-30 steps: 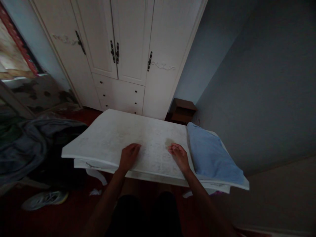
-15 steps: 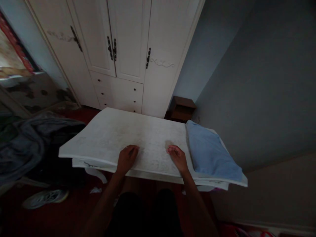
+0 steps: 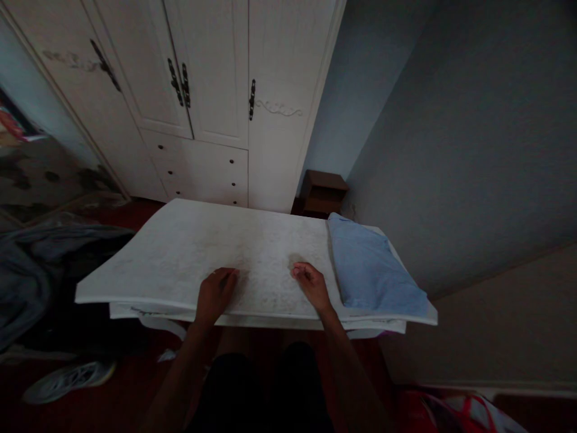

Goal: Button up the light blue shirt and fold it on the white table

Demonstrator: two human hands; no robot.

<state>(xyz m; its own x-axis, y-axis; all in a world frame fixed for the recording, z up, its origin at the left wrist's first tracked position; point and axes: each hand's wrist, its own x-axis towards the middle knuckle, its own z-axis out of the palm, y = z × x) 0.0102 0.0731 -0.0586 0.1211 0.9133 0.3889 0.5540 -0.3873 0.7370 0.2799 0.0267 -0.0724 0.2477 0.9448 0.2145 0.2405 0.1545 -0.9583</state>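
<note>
My left hand (image 3: 217,293) rests on the white table (image 3: 180,231) near its front edge, with the fingers curled together and nothing visible in them. To its right, my right hand (image 3: 312,286) also lies on the tabletop. Its fingers are bent in towards the thumb, and I see no object there. A folded light blue cloth (image 3: 372,264) is spread flat over the table's right end, a short way from my right hand and apart from it. Greyish smudges mark the white surface between and around both hands.
A white wardrobe (image 3: 274,150) with dark handles stands beyond the table. A small brown cabinet (image 3: 324,183) sits in the corner. Dark clothing (image 3: 22,270) is heaped at left, above a shoe (image 3: 70,382) on the red floor. A red bag (image 3: 419,412) lies at lower right.
The view has turned slightly to the right, so the table, wardrobe and cloth sit further left. Both hands keep nearly the same place and pose on the table.
</note>
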